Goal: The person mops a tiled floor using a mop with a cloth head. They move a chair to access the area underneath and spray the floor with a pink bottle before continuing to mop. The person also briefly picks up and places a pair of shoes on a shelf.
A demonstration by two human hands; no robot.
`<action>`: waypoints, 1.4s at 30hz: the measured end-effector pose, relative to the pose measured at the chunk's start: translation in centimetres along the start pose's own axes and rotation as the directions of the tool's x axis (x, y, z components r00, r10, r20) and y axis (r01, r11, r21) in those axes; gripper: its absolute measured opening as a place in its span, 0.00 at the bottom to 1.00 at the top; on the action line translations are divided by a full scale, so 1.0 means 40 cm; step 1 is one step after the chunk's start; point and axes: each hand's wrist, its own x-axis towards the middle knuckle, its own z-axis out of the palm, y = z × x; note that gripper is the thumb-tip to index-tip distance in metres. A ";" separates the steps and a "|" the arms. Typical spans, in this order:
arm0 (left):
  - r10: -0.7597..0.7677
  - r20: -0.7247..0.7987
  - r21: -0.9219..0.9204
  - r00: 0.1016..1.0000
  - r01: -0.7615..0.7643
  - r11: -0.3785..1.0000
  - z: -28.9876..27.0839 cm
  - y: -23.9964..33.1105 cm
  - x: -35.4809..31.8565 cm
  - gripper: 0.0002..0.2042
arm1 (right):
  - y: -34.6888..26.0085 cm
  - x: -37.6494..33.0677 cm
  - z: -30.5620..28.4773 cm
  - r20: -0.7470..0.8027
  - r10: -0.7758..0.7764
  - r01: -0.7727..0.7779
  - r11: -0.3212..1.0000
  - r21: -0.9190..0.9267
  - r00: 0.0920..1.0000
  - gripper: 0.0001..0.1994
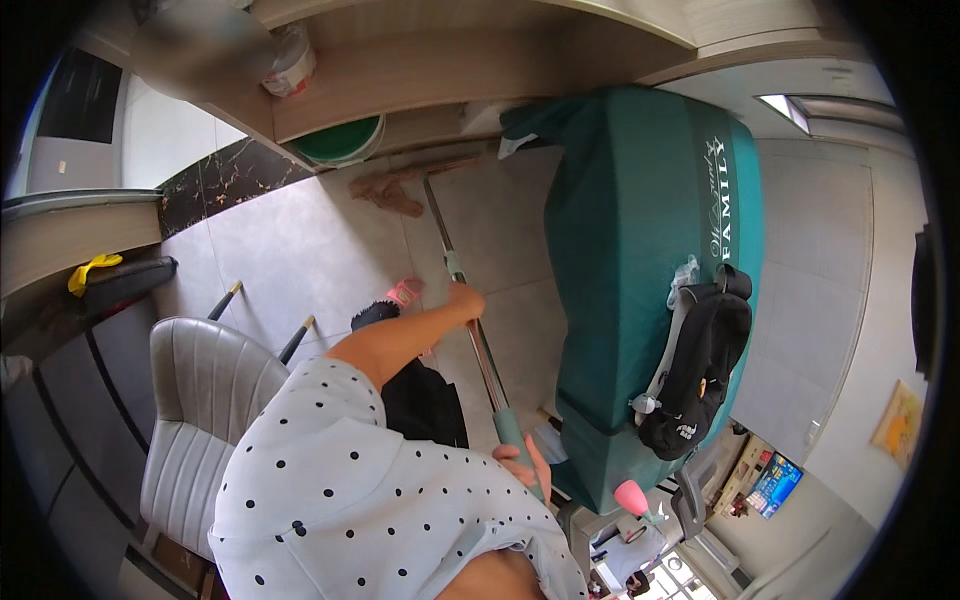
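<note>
A mop with a silver pole runs from near my body toward the cabinet. My left hand is closed around the middle of the pole, the arm stretched forward. Nearer my body, my right hand grips the green handle sleeve at the pole's upper end. At the far end, a brownish mop cloth lies on the grey tiled floor, close to the cabinet base. A pink slipper shows on my foot, beside the pole.
To the right stands a table under a dark green cover, with a black bag on it. A grey padded chair is at the left. Ahead, a wooden cabinet has a green-and-white tub below it. A yellow cloth lies far left.
</note>
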 end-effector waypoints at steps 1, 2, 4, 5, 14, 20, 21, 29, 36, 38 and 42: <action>-0.078 -0.057 -0.241 0.995 0.062 0.969 -0.006 0.004 -0.024 0.08 | -0.007 -0.007 -0.008 0.016 0.018 -0.017 0.998 -0.062 1.000 0.17; -0.162 -0.092 -0.470 0.983 0.100 0.877 -0.013 0.011 -0.039 0.08 | -0.019 -0.009 -0.002 0.013 -0.032 0.032 0.999 -0.035 0.999 0.18; -0.117 -0.026 -0.598 0.993 0.078 0.798 -0.041 0.059 -0.025 0.09 | -0.036 -0.004 0.038 -0.013 -0.151 0.152 0.988 0.013 0.988 0.20; -0.090 0.007 -0.662 0.996 0.072 0.746 -0.050 0.089 -0.004 0.10 | -0.039 0.014 0.067 -0.003 -0.244 0.243 0.969 -0.030 0.970 0.22; -0.143 0.271 -0.852 0.952 0.306 0.424 -0.068 0.219 0.191 0.09 | 0.045 -0.044 0.419 0.110 -0.497 0.330 0.381 -0.864 0.861 0.31; 0.068 0.353 -0.917 0.933 0.330 0.223 -0.122 0.344 0.156 0.08 | -0.011 -0.023 0.503 0.705 -0.465 0.074 -0.806 -0.588 0.536 0.21; 0.076 0.367 -0.913 0.927 0.343 0.223 -0.125 0.357 0.140 0.08 | -0.015 -0.006 0.521 0.747 -0.440 0.012 -0.858 -0.513 0.498 0.19; 0.070 0.347 -0.931 0.935 0.335 0.143 -0.169 0.387 0.168 0.08 | 0.026 0.147 0.647 0.920 -0.340 -0.192 -0.933 -0.304 0.196 0.10; -0.009 0.421 -0.904 0.907 0.421 0.079 -0.168 0.348 0.074 0.06 | 0.073 0.123 0.628 0.928 -0.271 -0.196 -0.955 -0.225 0.254 0.11; 0.013 0.434 -0.897 0.901 0.430 0.099 -0.161 0.317 0.062 0.05 | 0.093 0.113 0.604 0.926 -0.275 -0.199 -0.953 -0.227 0.258 0.11; 0.039 0.435 -0.901 0.900 0.435 0.008 -0.159 0.283 -0.008 0.06 | 0.120 0.076 0.568 0.925 -0.217 -0.121 -0.975 -0.188 0.313 0.12</action>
